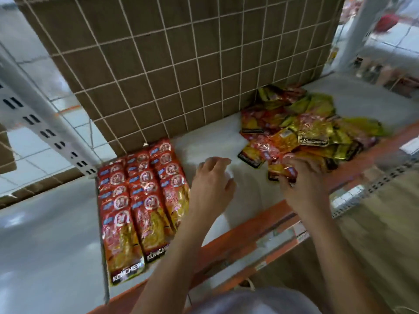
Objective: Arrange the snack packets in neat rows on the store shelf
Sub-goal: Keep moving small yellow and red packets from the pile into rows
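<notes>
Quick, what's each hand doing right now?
Left hand: open, holding nothing.
Right hand: gripping a snack packet from the loose pile.

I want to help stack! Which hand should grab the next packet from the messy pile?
Right. The right hand touches a loose packet at the near edge of the pile; the left hand hovers open over bare shelf, beside the neat rows.

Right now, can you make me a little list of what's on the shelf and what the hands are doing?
shelf: white, orange front edge
neat rows: three, red packets overlapping, left end
loose pile: red and yellow packets, right side
left hand: fingers relaxed, over bare shelf, holds nothing
right hand: grips a packet at the pile's near edge
</notes>
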{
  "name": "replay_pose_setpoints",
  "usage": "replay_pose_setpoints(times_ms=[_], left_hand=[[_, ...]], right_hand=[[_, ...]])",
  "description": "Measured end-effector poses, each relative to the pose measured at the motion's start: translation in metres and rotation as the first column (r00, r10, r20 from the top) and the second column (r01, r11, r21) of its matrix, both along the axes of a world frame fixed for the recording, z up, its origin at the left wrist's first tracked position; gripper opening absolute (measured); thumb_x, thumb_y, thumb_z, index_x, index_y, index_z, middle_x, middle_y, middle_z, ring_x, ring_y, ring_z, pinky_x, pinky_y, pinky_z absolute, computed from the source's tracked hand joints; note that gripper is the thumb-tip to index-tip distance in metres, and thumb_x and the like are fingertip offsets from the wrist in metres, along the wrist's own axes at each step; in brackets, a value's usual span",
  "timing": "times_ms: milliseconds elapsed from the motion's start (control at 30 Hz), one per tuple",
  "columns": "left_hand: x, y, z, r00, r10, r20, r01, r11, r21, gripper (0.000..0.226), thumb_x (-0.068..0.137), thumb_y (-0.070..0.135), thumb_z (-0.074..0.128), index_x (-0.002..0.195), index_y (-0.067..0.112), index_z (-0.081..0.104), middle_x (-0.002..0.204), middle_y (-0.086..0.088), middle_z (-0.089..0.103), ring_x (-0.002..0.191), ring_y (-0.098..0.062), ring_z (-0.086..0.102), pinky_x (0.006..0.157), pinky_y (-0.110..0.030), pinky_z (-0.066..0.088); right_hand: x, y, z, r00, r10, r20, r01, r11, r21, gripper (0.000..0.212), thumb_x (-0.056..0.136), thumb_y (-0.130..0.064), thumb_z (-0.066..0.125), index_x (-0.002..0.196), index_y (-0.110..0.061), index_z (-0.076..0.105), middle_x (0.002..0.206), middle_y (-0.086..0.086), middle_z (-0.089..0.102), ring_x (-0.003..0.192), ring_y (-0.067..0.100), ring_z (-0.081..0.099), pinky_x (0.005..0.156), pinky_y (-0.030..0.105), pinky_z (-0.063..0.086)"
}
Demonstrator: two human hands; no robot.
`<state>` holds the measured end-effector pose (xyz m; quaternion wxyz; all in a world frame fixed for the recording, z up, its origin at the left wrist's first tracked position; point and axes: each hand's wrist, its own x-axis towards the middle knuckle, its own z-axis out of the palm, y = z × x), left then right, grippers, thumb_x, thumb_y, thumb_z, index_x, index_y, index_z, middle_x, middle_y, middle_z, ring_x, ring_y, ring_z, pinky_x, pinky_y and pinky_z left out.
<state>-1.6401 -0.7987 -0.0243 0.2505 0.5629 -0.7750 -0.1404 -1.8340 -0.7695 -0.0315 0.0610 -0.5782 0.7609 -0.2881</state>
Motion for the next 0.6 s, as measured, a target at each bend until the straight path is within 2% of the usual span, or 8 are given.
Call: replay_pose_setpoints(times_ms=[67, 167, 333, 433, 600], left_hand=[[-0.019, -0.011, -0.003, 0.998, -0.039, 0.045, 0.037, 0.998, 0.049, 0.045, 0.088, 0.023, 0.060, 0.131, 0.014, 0.052, 0.132, -0.007, 0.051, 0.121, -0.030, 0.044, 0.096, -0.038, 0.040], [-0.044, -0.025, -0.006, 0.993, -0.083, 0.084, 0.073, 0.992, 0.106, 0.045, 0.092, 0.028, 0.055, 0.134, 0.015, 0.048, 0.135, -0.008, 0.050, 0.126, -0.030, 0.040, 0.098, -0.035, 0.037], [-0.088, -0.049, -0.001, 0.991, -0.132, 0.027, 0.130, 0.989, 0.070, 0.044, 0.093, 0.028, 0.055, 0.133, 0.011, 0.048, 0.128, -0.012, 0.055, 0.119, -0.031, 0.045, 0.096, -0.040, 0.042], [-0.108, -0.067, -0.001, 0.984, -0.167, 0.069, 0.157, 0.979, 0.128, 0.052, 0.092, 0.031, 0.055, 0.140, 0.015, 0.040, 0.134, -0.012, 0.051, 0.123, -0.032, 0.043, 0.097, -0.041, 0.040], [-0.111, -0.078, -0.005, 0.975, -0.165, 0.147, 0.138, 0.974, 0.180, 0.059, 0.090, 0.040, 0.057, 0.141, 0.018, 0.036, 0.137, -0.011, 0.049, 0.125, -0.032, 0.041, 0.099, -0.042, 0.039]], right_hand=[[-0.017, -0.002, -0.003, 1.000, -0.003, 0.015, 0.003, 1.000, 0.020, 0.037, 0.077, -0.008, 0.069, 0.114, -0.008, 0.065, 0.121, 0.013, 0.057, 0.121, 0.033, 0.044, 0.103, 0.045, 0.036], [-0.034, -0.004, -0.004, 0.999, -0.025, 0.044, 0.019, 0.992, 0.125, 0.055, 0.071, -0.001, 0.065, 0.125, -0.014, 0.058, 0.134, 0.011, 0.049, 0.128, 0.031, 0.038, 0.108, 0.043, 0.031], [-0.044, -0.013, -0.002, 0.999, -0.004, -0.049, 0.019, 0.956, 0.293, 0.069, 0.077, -0.011, 0.063, 0.141, -0.022, 0.039, 0.148, -0.001, 0.035, 0.135, 0.027, 0.030, 0.112, 0.040, 0.027], [-0.048, -0.016, 0.002, 0.999, 0.003, -0.033, 0.006, 0.959, 0.284, 0.064, 0.081, -0.010, 0.057, 0.141, -0.022, 0.039, 0.146, -0.003, 0.039, 0.133, 0.027, 0.031, 0.111, 0.039, 0.028], [-0.053, -0.013, -0.005, 1.000, 0.024, -0.009, -0.022, 0.989, 0.145, 0.053, 0.084, -0.003, 0.051, 0.134, -0.019, 0.051, 0.139, -0.003, 0.048, 0.128, 0.025, 0.037, 0.108, 0.034, 0.028]])
